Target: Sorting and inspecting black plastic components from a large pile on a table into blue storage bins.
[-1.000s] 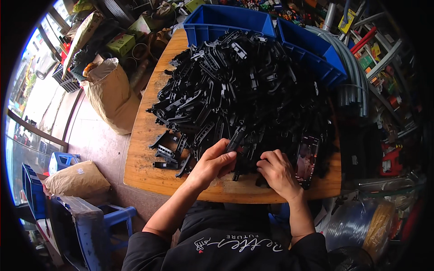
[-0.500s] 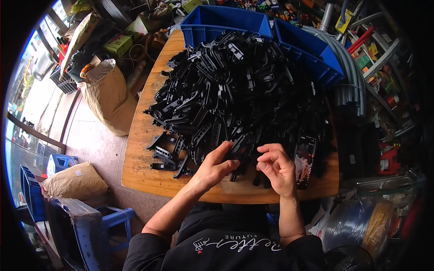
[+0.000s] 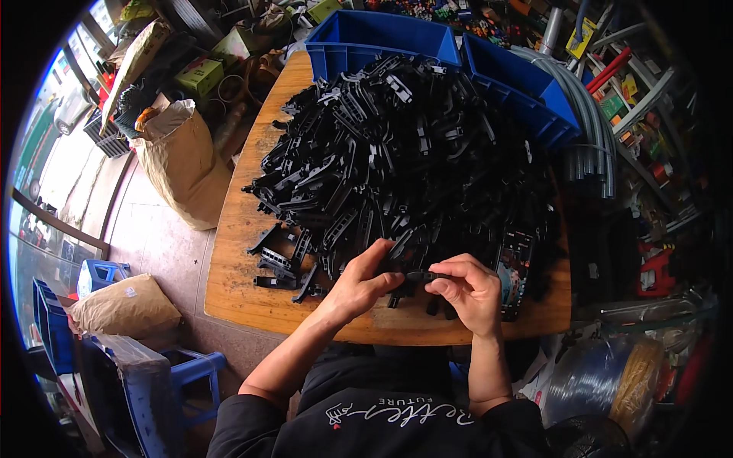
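A large heap of black plastic parts, many long with slotted sides, covers most of the wooden table. Just above the near edge, a small black plastic part spans the gap between my hands. My left hand is closed, its thumb against the part's left end. Thumb and fingertips of my right hand pinch the other end. Its exact shape is hard to make out against the dark heap. A phone with a lit screen lies beside my right hand.
Blue bins stand behind the heap, another blue bin at the far right. Coiled clear hose hangs by the right corner. Left of the table are a paper sack and a blue stool.
My right hand has moved slightly left toward my left hand and its fingers have closed on the black plastic part. My left hand has stayed in place. The phone's screen picture has changed.
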A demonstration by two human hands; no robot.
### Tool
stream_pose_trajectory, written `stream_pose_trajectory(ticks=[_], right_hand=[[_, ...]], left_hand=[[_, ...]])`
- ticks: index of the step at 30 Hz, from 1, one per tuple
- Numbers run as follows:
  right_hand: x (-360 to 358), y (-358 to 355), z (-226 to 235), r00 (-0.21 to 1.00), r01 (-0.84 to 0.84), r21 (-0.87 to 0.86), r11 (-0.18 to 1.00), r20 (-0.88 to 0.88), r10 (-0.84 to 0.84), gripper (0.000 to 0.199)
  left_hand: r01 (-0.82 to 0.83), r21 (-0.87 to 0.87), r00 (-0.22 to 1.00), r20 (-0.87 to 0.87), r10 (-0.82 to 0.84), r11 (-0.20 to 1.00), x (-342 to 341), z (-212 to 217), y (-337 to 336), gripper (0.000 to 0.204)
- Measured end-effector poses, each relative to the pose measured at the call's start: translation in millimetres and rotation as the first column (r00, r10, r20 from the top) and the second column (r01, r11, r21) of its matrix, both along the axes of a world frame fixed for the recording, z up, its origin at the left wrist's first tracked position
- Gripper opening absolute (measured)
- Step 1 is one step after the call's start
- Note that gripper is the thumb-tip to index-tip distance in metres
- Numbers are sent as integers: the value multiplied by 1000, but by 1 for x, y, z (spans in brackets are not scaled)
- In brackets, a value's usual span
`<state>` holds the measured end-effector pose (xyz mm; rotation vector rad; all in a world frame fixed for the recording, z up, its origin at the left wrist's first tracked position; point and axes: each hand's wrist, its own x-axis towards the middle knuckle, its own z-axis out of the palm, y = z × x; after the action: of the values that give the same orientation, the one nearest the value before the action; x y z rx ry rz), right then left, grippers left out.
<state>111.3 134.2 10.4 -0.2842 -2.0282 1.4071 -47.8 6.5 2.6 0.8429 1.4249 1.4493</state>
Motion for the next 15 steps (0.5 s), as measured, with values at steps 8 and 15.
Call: stream_pose_trajectory(ticks=[8,15], right_hand=[[-2,-4,3,997,37,90,995,62,-43,22],[-2,-6,-7,997,71,128,989,-18,-69,30]], left_hand=[[113,51,914,-397,-84,992,11,2,-2,42],[87,103,806,-592,-9,991,18,7,-2,32]])
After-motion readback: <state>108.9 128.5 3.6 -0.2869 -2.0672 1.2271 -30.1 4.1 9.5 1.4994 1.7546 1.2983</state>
